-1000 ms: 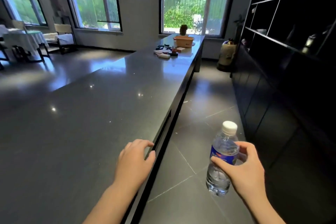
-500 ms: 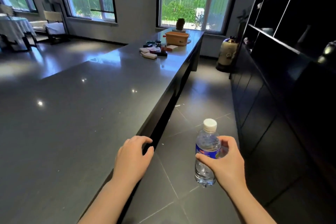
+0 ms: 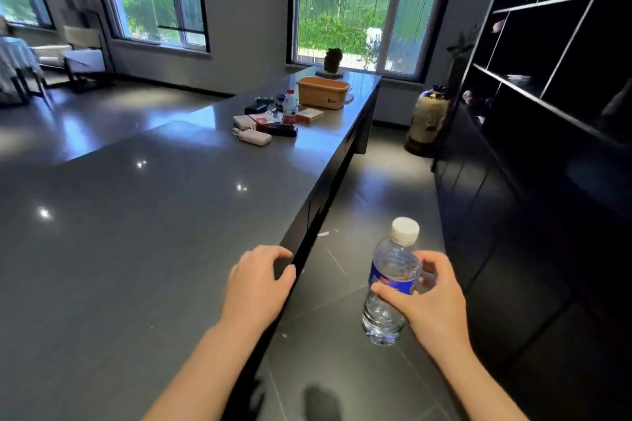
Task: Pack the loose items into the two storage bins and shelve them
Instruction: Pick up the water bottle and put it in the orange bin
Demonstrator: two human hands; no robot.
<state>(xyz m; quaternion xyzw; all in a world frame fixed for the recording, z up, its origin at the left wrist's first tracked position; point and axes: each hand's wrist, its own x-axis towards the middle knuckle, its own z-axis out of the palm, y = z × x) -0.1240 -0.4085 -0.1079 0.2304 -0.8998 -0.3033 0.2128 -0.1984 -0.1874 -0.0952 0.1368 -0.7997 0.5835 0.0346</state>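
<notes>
My right hand [image 3: 432, 304] grips a clear water bottle [image 3: 390, 284] with a blue label and white cap, held upright over the floor beside the long dark counter [image 3: 136, 232]. My left hand [image 3: 258, 287] hovers at the counter's near edge, fingers loosely curled, holding nothing. Far down the counter stands an orange storage bin [image 3: 323, 92]. In front of it lie loose items: a red-labelled bottle [image 3: 290, 108], a white power bank [image 3: 254, 137], a black case [image 3: 282, 130], a small box [image 3: 309, 114] and other small things.
A tall black shelving unit [image 3: 547, 79] with cabinets below lines the right side. A decorated vase [image 3: 429, 120] stands on the floor at the aisle's far end. A small potted plant [image 3: 333, 60] sits behind the bin. Chairs and a covered table [image 3: 20, 55] are at far left.
I have walked forward along the aisle; the bin and loose items look nearer. The bottle stays in my right hand, and my left hand stays by the counter edge.
</notes>
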